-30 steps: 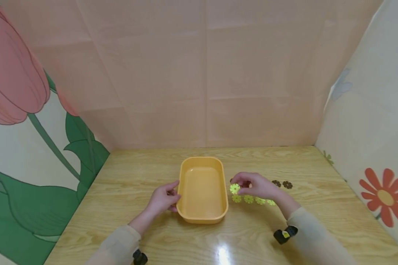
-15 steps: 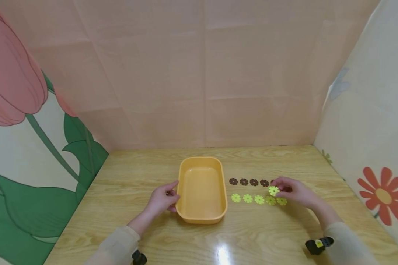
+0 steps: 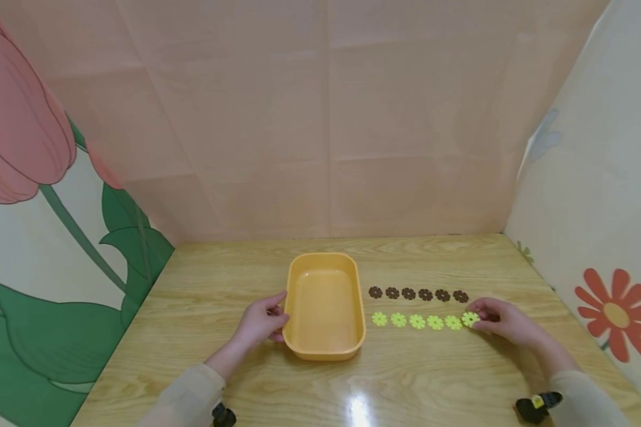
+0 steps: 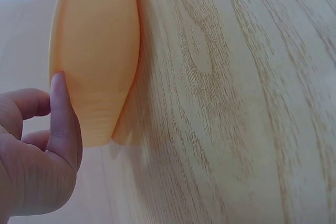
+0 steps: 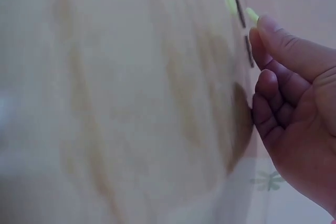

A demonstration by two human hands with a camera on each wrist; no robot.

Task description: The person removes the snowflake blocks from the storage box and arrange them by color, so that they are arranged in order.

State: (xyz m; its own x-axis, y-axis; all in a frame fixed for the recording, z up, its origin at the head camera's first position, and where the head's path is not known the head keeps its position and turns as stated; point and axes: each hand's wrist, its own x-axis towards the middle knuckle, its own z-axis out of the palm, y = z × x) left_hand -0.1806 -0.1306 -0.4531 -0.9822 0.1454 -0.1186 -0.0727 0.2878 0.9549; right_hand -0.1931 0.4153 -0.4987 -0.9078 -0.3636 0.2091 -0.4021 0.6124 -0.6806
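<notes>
My left hand (image 3: 260,320) holds the left side of a yellow-orange plastic tray (image 3: 299,350), its fingertips at the rim. The left wrist view shows fingers against the outer wall of that tray (image 4: 100,40). On the right, my right hand (image 3: 504,321) pinches a yellow-green flower-shaped disc (image 3: 470,319) between thumb and fingers, at the right end of a row of matching yellow-green discs (image 3: 417,321). Behind them runs a row of dark brown flower-shaped discs (image 3: 425,294). In the right wrist view only the edge of the pinched disc shows past the thumb.
The wooden table (image 3: 320,391) spreads beneath everything. A pink sheet (image 3: 320,130) closes the back. Side panels stand left and right, one with a painted tulip (image 3: 21,112), the other with a red flower (image 3: 616,314).
My right hand has moved rightward along the row and down to the table, carrying the yellow-green disc to the row's right end. My left hand and the tray have stayed put.
</notes>
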